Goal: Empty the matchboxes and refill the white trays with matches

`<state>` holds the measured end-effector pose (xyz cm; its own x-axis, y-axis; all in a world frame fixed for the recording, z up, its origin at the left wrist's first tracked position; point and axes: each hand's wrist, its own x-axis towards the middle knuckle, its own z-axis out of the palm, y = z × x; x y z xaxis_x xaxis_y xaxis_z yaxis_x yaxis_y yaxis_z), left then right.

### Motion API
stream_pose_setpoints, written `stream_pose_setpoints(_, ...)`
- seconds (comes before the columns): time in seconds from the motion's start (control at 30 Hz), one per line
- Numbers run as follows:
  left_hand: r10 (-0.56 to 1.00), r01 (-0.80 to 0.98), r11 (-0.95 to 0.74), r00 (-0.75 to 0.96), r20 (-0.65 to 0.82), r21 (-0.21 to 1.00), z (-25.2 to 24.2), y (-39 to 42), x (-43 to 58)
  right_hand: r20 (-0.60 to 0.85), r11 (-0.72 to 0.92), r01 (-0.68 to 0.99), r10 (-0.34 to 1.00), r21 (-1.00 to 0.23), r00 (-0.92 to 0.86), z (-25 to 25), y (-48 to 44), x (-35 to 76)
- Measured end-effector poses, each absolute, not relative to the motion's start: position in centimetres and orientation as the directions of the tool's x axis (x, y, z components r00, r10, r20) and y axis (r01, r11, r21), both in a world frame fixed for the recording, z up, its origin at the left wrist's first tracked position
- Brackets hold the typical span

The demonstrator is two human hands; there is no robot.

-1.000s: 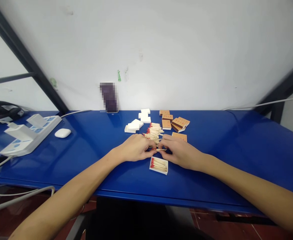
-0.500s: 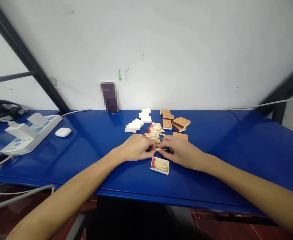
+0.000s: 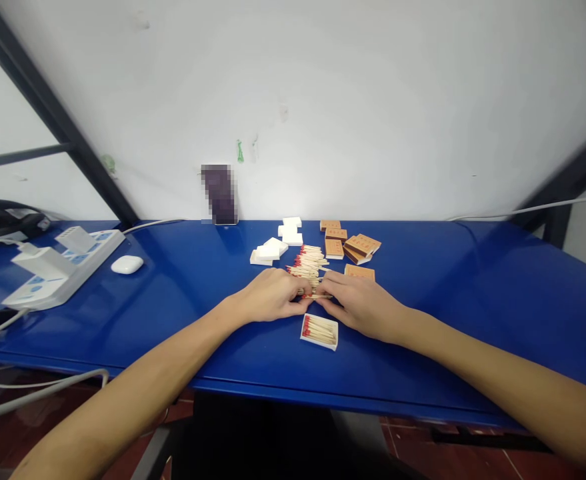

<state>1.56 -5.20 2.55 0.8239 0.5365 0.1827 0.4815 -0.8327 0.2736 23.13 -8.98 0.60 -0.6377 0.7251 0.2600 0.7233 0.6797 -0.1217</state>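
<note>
My left hand (image 3: pixel 277 295) is closed, thumb and fingers pinching the red-headed end of a few matches (image 3: pixel 317 296). Opposite it, my right hand (image 3: pixel 360 303) grips the plain ends of the same matches. Just beyond my fingertips lies a loose heap of red-tipped matches (image 3: pixel 309 261), partly hidden by my hands. Close in front of my hands sits a white matchbox tray (image 3: pixel 319 345) with matches lying in it, heads to the left.
White matchbox trays (image 3: pixel 267 251) lie behind my left hand. Brown matchbox sleeves (image 3: pixel 335 249) are scattered behind my right. A white earbud case (image 3: pixel 127 265) and a power strip (image 3: pixel 67 280) are at the left on the blue table (image 3: pixel 453 287). A blurred dark phone-like object (image 3: pixel 219 193) leans on the wall.
My fingers have shifted slightly around the matches, and my right hand sits a touch further left. The tray, heap and sleeves look unmoved.
</note>
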Motion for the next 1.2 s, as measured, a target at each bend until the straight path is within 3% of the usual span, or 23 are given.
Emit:
stream_pose_setpoints(0.27,0.542,0.482,-0.824,0.823,0.167,0.299,2.7,-5.1,1.5,0.262,0.691,0.720,0.708,-0.065,-0.656,0.8,-8.9,23.2)
stream_pose_setpoints(0.53,0.577,0.512,-0.786,0.808,0.116,0.346,3.0,-5.3,1.8,0.263,0.703,0.704,0.702,-0.103,-0.662,0.9,-9.0,23.2)
stream_pose_setpoints(0.77,0.565,0.507,-0.805,0.814,0.135,0.309,2.7,-5.3,1.7,0.262,0.703,0.697,0.705,-0.140,-0.659,1.0,-9.1,23.1)
stream_pose_setpoints(1.03,0.570,0.518,-0.801,0.813,0.118,0.300,2.8,-5.2,1.6,0.256,0.671,0.741,0.713,0.025,-0.653,2.4,-9.7,23.3)
stream_pose_setpoints(1.2,0.550,0.495,-0.809,0.828,0.110,0.317,2.7,-5.2,1.5,0.299,0.741,0.671,0.638,0.009,-0.709,3.6,-11.8,22.6)
